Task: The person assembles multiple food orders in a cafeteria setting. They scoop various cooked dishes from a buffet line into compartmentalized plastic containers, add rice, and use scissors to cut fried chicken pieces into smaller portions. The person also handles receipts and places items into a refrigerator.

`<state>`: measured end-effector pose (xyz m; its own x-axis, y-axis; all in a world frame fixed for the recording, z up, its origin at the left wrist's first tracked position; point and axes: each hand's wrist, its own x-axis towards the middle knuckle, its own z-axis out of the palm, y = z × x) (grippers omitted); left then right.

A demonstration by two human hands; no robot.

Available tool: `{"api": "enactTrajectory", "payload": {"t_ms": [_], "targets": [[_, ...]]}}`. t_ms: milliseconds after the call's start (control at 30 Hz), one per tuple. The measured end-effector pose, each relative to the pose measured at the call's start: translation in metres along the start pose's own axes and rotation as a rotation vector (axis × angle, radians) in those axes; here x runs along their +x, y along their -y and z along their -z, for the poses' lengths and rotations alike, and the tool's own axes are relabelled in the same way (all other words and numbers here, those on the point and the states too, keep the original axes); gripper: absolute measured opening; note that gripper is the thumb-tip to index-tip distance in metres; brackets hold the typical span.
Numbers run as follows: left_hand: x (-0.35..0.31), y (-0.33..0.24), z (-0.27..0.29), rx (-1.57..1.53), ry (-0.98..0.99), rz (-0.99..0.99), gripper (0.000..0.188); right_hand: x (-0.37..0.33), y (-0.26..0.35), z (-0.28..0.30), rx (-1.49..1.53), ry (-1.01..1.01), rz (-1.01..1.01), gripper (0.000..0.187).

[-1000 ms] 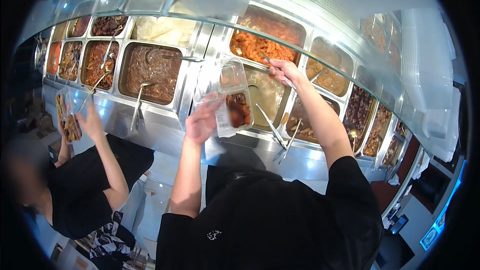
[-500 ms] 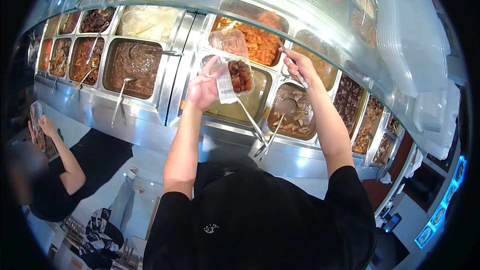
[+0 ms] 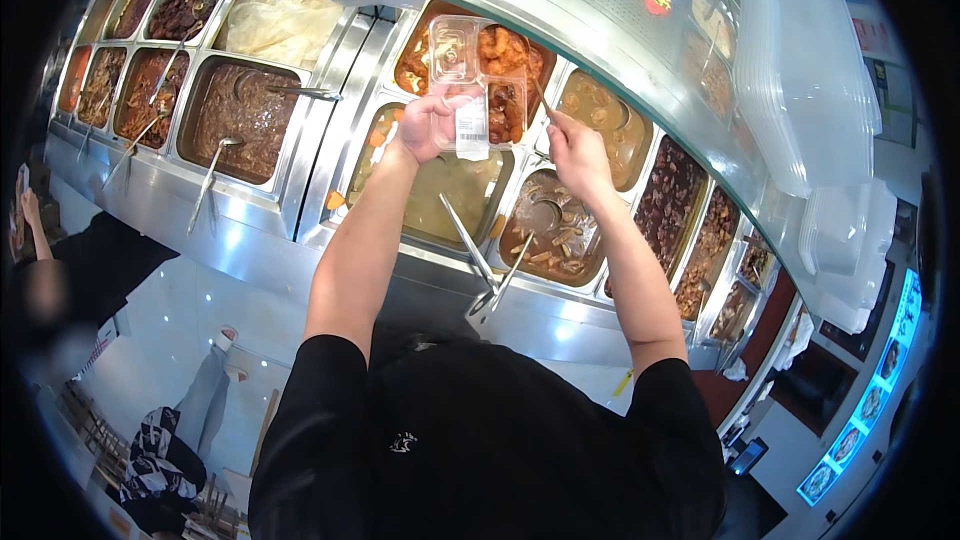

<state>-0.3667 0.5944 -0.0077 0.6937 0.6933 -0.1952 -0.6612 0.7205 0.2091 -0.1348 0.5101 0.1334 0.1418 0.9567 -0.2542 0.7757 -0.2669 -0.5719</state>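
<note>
My left hand [image 3: 432, 128] grips a clear plastic compartment container [image 3: 453, 48] with a white label [image 3: 470, 126] on its near side. Dark brown chunks [image 3: 508, 112] fill one compartment on the right. Bright orange pieces [image 3: 500, 48] show at the compartment beyond; whether all lie inside or some show through the plastic I cannot tell. The container hovers over a steel pan of orange food [image 3: 413, 62]. Just right of it, my right hand [image 3: 578, 152] is closed round the thin metal handle of a serving utensil [image 3: 541, 96], whose working end I cannot make out.
A glass shield [image 3: 690, 155] runs beyond the pans. Metal tongs [image 3: 468, 235] rest across the counter edge, near a ladle in a brown stew [image 3: 560, 250]. Stacked clear containers [image 3: 790, 70] stand at right. Another person [image 3: 70, 270] is at far left.
The container has moved away from me and right, over the orange food, and its orange pieces now show. My right hand has shifted left, closer to it. The view has shifted too.
</note>
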Motion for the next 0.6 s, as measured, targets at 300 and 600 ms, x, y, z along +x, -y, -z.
{"api": "enactTrajectory", "payload": {"t_ms": [300,600], "targets": [[-0.012,0.003,0.005,-0.115,0.132,0.019,0.092,-0.016,0.009,-0.016,-0.126,-0.280,0.090,0.034],[-0.020,0.000,0.010,-0.104,0.050,0.020,0.092,-0.037,0.001,-0.025,0.005,-0.235,0.103,0.034]]}}
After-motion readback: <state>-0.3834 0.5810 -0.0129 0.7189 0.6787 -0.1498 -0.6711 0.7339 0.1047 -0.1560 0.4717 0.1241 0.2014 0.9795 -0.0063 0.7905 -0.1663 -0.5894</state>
